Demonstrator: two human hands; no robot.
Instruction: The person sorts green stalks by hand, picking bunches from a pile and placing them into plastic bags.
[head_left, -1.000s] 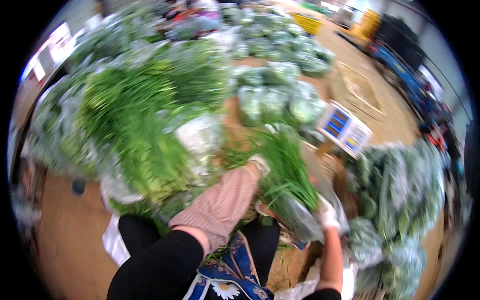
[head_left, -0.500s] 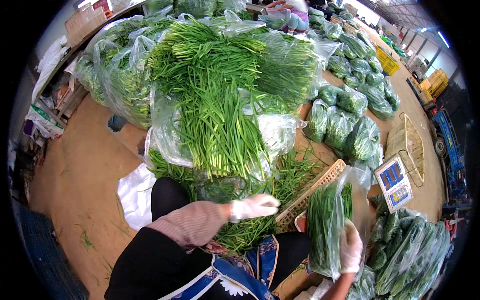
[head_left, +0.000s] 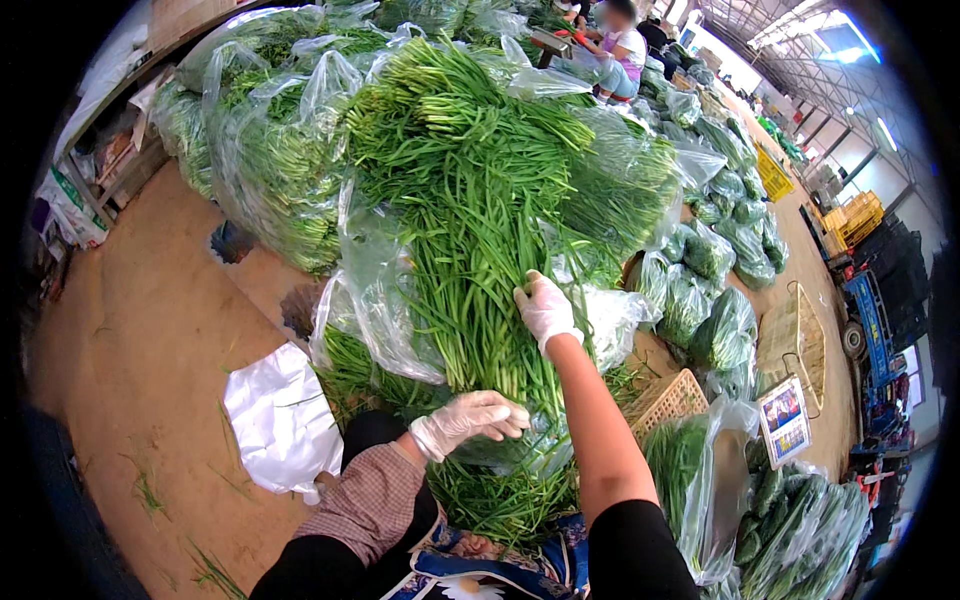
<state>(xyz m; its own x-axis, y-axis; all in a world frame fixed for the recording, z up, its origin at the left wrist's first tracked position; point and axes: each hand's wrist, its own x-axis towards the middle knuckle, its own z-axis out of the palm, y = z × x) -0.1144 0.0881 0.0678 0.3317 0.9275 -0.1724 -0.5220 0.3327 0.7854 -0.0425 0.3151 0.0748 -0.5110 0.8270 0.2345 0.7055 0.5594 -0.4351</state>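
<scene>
A big heap of garlic chives (head_left: 470, 230), long green leaves with pale cut ends toward me, rises in front of me. My right hand (head_left: 548, 308), in a thin white glove, rests on the heap's right side. Its fingers are slightly bent and apart against the leaves, closed on nothing visible. Below the pale ends, my left hand (head_left: 470, 425), gloved too, hovers with fingers stretched out to the right and nothing in them. Clear plastic sheeting (head_left: 385, 290) lies around the heap. A filled clear bag of chives (head_left: 680, 470) stands right of my right forearm.
Loose chives (head_left: 510, 500) lie close to my lap. Beside the filled bag are a tan plastic basket (head_left: 668, 400) and a scale display (head_left: 784, 420). More bagged greens (head_left: 810, 530) lie at lower right. A white sheet (head_left: 283, 415) is on the floor. A person (head_left: 618, 50) sits farther back.
My right hand has let go of the filled bag and moved left and up onto the chive heap. My left hand has shifted slightly left. The view has tilted up, showing more background.
</scene>
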